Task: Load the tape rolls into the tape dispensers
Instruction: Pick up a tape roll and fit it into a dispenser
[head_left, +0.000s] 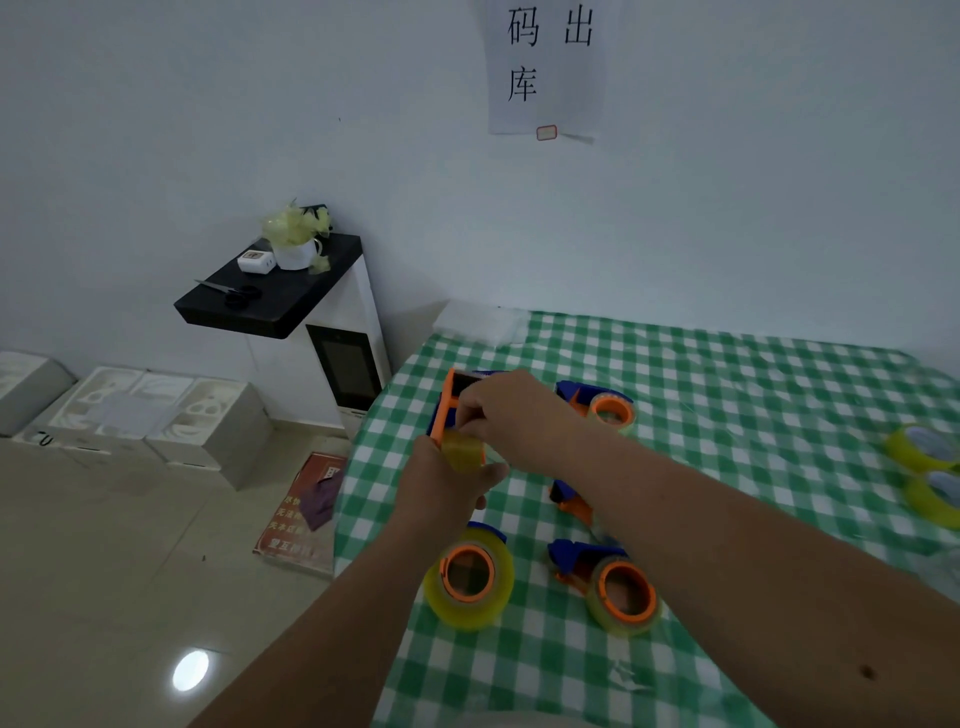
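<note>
Above the table's left edge I hold an orange and blue tape dispenser (448, 402) with a yellowish tape roll (464, 452) in it. My left hand (441, 480) grips the dispenser and roll from below. My right hand (506, 410) pinches at the roll's upper side, fingers closed. Three loaded dispensers lie on the green checked tablecloth (727, 415): one at the near left (470, 577), one at the near middle (618, 592), one further back (605, 408). Another dispenser (571, 499) is partly hidden under my right forearm. Two loose yellow tape rolls (922, 449) (935, 496) sit at the right edge.
The table stands against a white wall with a paper sign (545, 67). Left of the table is a white cabinet with a black top (280, 296) carrying scissors, a cup and a small box. Grey boxes (156, 415) and a red poster (304, 509) lie on the floor.
</note>
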